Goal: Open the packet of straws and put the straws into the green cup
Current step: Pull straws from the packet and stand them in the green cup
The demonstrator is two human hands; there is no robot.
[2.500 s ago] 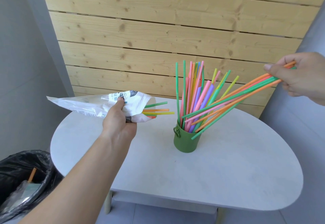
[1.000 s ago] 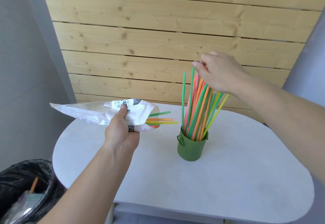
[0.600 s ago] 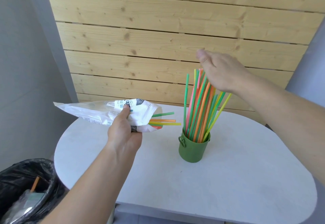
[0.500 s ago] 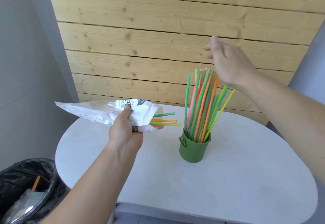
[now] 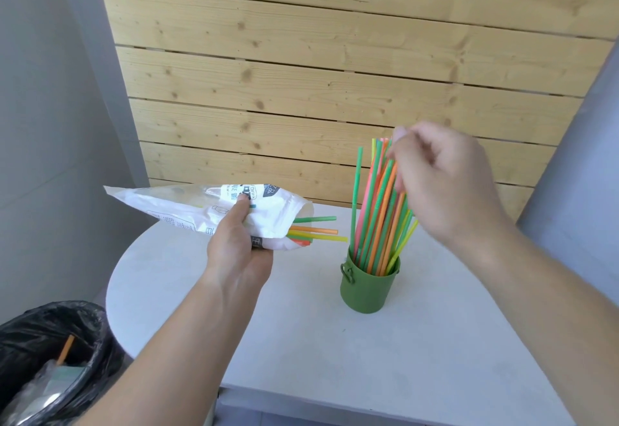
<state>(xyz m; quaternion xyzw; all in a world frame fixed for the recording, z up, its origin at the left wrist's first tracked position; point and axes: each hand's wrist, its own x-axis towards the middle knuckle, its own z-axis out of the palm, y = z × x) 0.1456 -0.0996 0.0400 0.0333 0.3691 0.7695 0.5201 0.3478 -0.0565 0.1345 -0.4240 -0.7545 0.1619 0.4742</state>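
Hands are apart: the left hand (image 5: 239, 251) grips the white packet (image 5: 187, 208) in the air left of the green cup (image 5: 368, 291), thumb pressed on its upper face, while the right hand (image 5: 445, 184) hangs over the cup with fingers curled against the tops of the standing straws (image 5: 375, 218); blur hides whether it pinches any. Packet long axis runs near level, open mouth pointing right toward the cup, with a few remaining straws (image 5: 318, 231) jutting out along the same line. Standing straws rise near upright from the cup, which rests on the table (image 5: 335, 358).
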